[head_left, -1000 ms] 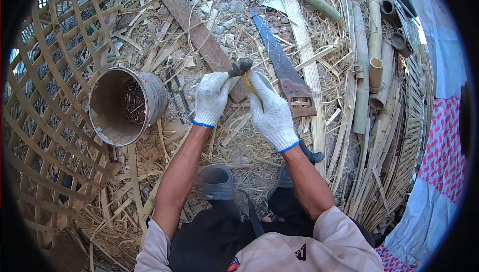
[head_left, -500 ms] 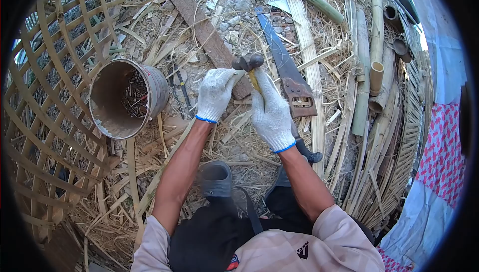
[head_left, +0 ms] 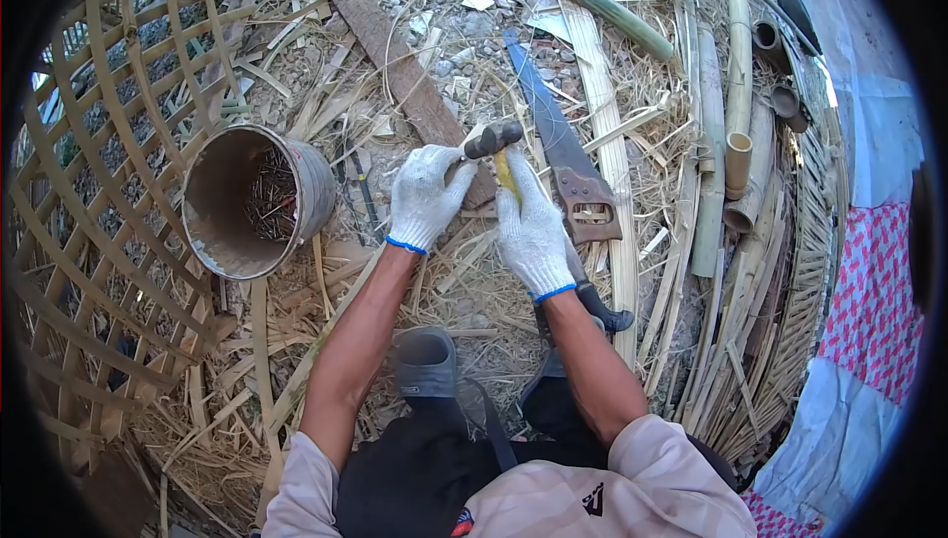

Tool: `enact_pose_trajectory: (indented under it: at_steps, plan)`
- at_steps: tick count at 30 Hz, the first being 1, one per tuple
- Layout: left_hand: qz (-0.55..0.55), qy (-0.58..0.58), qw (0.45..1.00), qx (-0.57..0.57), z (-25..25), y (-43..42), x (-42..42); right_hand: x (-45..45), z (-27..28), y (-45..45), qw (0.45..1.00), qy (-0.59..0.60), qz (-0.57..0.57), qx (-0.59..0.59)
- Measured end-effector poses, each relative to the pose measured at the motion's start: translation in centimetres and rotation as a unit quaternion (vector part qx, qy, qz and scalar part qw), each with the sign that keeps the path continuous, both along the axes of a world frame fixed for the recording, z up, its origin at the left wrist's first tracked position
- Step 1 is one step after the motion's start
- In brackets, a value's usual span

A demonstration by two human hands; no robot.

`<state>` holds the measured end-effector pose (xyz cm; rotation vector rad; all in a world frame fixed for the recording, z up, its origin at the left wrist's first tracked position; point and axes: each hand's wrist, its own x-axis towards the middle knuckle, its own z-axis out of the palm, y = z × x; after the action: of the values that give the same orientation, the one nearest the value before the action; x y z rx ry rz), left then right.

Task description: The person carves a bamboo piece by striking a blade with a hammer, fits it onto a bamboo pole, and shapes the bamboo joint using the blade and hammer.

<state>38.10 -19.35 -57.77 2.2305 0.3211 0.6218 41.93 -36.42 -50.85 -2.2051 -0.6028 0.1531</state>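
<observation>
Both hands wear white knit gloves with blue cuffs. My right hand (head_left: 531, 232) is wrapped round the yellow handle of a hammer (head_left: 494, 139), whose dark metal head lies sideways by my left fingertips. My left hand (head_left: 427, 194) is closed in a pinch beside the hammer head; what it holds is too small and partly hidden to name. Beneath and beyond the hands lies a brown wooden board (head_left: 410, 89), its near end close to the fingers. A handsaw (head_left: 555, 123) with a brown handle lies just right of my right hand.
On the left a bucket (head_left: 318, 183) holding nails (head_left: 270, 197) stands beside a woven bamboo lattice (head_left: 109, 143). Bamboo poles (head_left: 709, 143) and split strips lie on the right. A dark-handled tool (head_left: 597, 303) lies by my right wrist. Straw and shavings cover the ground.
The view has shifted slightly. My left thumb now sits lower, spread a little from the forefinger. The hammer head has moved slightly, still close to the left fingertips.
</observation>
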Motion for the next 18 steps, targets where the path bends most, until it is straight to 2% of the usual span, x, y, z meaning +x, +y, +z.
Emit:
enact_pose_trajectory:
  at_steps: [1, 2, 7, 10, 12, 15, 18]
  plan:
    - [0.009, 0.009, 1.0, -0.006, 0.0, -0.1, 0.1, -0.3, -0.7, 0.0, 0.999, -0.048, -0.021, 0.007]
    - [0.01, 0.011, 1.0, -0.005, -0.1, -0.3, 0.1, -0.8, -1.3, -0.4, 0.999, -0.045, -0.02, 0.007]
    - [0.072, 0.039, 0.997, -0.001, 0.8, -1.1, 0.2, -1.3, 0.7, -0.7, 0.999, 0.012, -0.003, -0.043]
    - [0.056, 0.049, 0.997, 0.008, 1.3, -0.8, -0.6, -1.0, 1.0, -0.8, 0.997, 0.035, 0.003, -0.065]
    - [0.046, 0.051, 0.997, -0.027, 1.0, -0.4, -0.9, -1.1, 0.5, -0.9, 0.997, 0.032, -0.005, -0.07]
    - [-0.004, -0.04, 0.992, 0.118, 0.4, -0.1, -1.2, -1.7, -0.2, -0.7, 0.996, 0.028, -0.011, -0.08]
    - [0.008, -0.009, 0.996, 0.085, 0.8, -0.2, -1.3, -2.2, -0.4, -0.4, 0.995, 0.026, -0.012, -0.097]
